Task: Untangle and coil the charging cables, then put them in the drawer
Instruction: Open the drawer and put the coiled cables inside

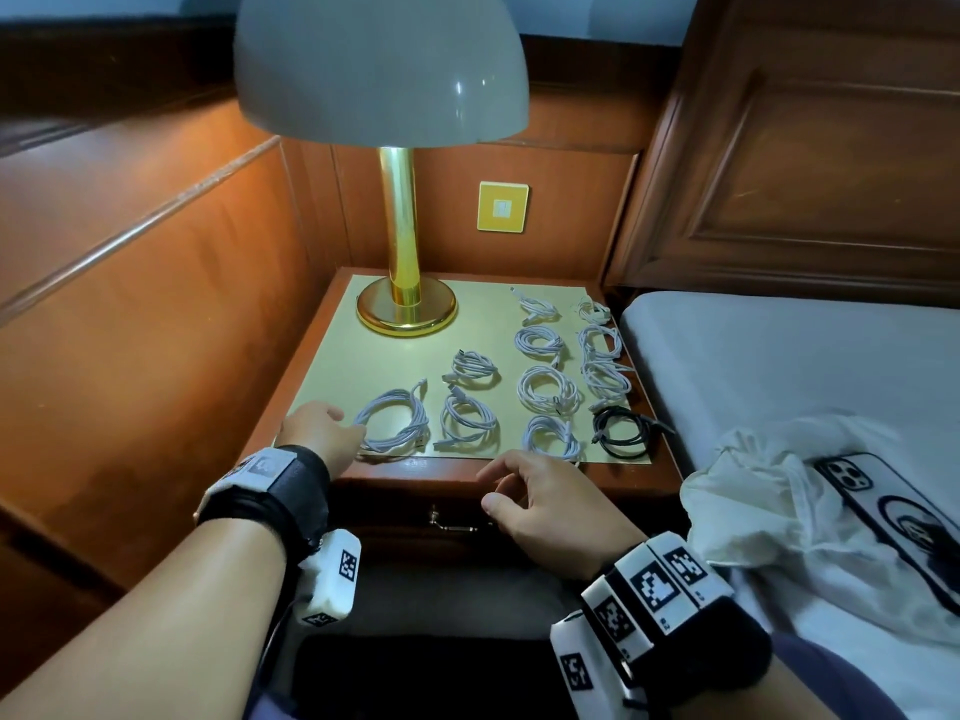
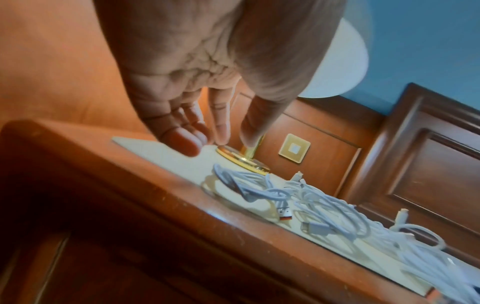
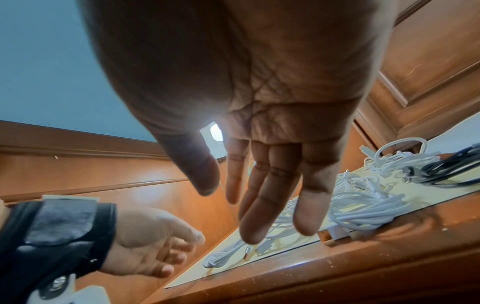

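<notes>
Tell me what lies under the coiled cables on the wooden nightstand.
A pale yellow-green mat covers the wooden nightstand's top beneath the white coiled cables and the black coiled cable. Below its front edge sits a closed drawer; its contents are hidden.

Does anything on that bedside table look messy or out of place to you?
Mostly tidy: the white cable coils lie in rows. One black cable stands out at the front right corner, its end trailing past the mat. The drawer is closed, and both hands, left and right, hold nothing.
</notes>
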### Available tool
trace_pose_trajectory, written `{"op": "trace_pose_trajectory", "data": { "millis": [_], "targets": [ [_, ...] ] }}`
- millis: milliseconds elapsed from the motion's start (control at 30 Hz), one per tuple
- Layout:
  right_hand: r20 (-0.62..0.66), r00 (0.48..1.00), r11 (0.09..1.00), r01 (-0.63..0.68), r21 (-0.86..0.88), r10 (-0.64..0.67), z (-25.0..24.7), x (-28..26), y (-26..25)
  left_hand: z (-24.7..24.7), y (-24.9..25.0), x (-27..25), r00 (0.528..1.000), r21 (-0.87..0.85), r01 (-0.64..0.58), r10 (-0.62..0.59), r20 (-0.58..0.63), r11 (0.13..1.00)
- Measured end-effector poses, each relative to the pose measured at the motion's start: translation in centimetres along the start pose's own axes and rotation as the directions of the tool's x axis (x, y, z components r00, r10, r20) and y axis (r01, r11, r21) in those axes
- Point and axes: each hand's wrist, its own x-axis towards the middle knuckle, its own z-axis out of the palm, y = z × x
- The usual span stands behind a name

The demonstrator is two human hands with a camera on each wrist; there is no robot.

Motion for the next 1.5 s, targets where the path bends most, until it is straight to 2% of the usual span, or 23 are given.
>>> {"op": "trace_pose_trajectory", "data": {
  "millis": [133, 267, 367, 433, 567, 733, 833, 967, 1067, 1300, 1500],
  "targets": [
    [-0.042, 0.999, 1.0, 0.0, 0.001, 0.0, -0.5, -0.2, 0.4, -0.9, 1.7, -2.6, 0.978, -0.014, -0.21, 0.21, -0.011, 0.978],
    [-0.172, 0.985, 0.996, 0.002, 0.084, 0.012, -0.7, -0.3, 1.3, -0.5, 3.0, -5.5, 0.895, 0.025, -0.444, 0.442, 0.053, 0.896],
    [-0.229, 0.97, 0.99, -0.05, 0.133, 0.08, -0.2, -0.5, 3.1, 0.6, 3.1, -6.6, 0.828, 0.07, -0.553, 0.538, 0.156, 0.83],
    [-0.239, 0.962, 0.986, -0.105, 0.133, 0.135, 0.1, -0.8, 4.3, 1.3, 3.2, -7.1, 0.805, 0.101, -0.583, 0.556, 0.208, 0.806],
    [-0.257, 0.941, 0.972, -0.189, 0.139, 0.22, 0.2, -1.1, 6.1, 2.9, 3.3, -7.9, 0.789, 0.149, -0.59, 0.527, 0.314, 0.794],
    [-0.253, 0.937, 0.97, -0.223, 0.098, 0.242, -0.6, -0.8, 6.9, 5.1, 4.0, -8.4, 0.752, 0.227, -0.624, 0.494, 0.437, 0.748],
    [-0.253, 0.929, 0.963, -0.26, 0.071, 0.269, -1.0, -0.6, 7.2, 6.7, 4.1, -8.9, 0.741, 0.234, -0.589, 0.402, 0.538, 0.773],
    [-0.236, 0.924, 0.952, -0.304, 0.028, 0.301, -1.3, -0.6, 7.4, 9.5, 3.8, -8.7, 0.734, 0.335, -0.555, 0.258, 0.628, 0.761],
    [-0.212, 0.918, 0.939, -0.344, 0.001, 0.336, -1.4, -0.6, 7.6, 11.1, 3.8, -8.4, 0.728, 0.378, -0.541, 0.192, 0.658, 0.751],
    [-0.164, 0.911, 0.917, -0.392, -0.066, 0.378, -1.4, -0.9, 8.1, 13.0, 4.4, -8.4, 0.7, 0.395, -0.563, 0.165, 0.695, 0.726],
    [-0.124, 0.92, 0.915, -0.386, -0.116, 0.372, -1.2, -0.4, 8.6, 14.0, 3.7, -8.0, 0.73, 0.444, -0.518, 0.107, 0.675, 0.731]
  ]
}}
